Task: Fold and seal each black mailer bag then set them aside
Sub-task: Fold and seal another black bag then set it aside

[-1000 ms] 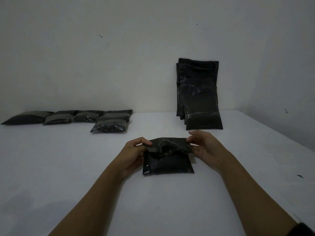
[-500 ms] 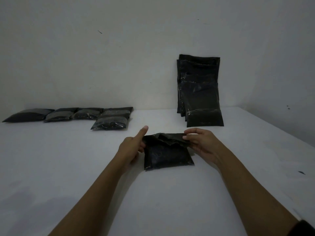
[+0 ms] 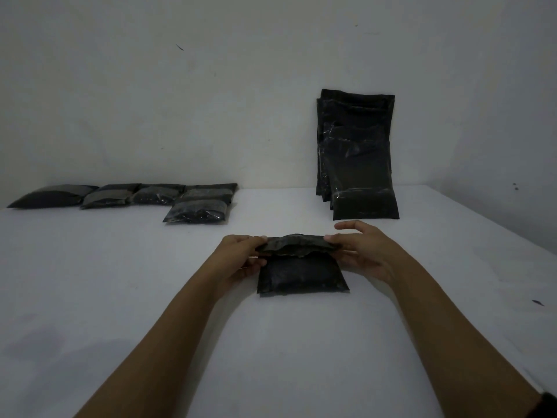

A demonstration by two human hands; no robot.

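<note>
A black mailer bag [image 3: 301, 276] lies on the white table [image 3: 120, 282] in front of me, its top flap [image 3: 297, 245] folded toward me and raised. My left hand [image 3: 239, 260] pinches the flap's left end between thumb and fingers. My right hand [image 3: 364, 254] pinches the flap's right end, with its index finger stretched out above. A stack of unfolded black mailer bags [image 3: 357, 155] leans upright against the wall at the back right. Several folded, sealed bags [image 3: 196, 203] lie in a row at the back left.
The table's right edge [image 3: 497, 224] runs diagonally near a side wall. A small dark speck [image 3: 538, 303] lies on the table at the right.
The flap dipped down onto the bag with my left thumb lifted off, then both hands took its ends again and raised it.
</note>
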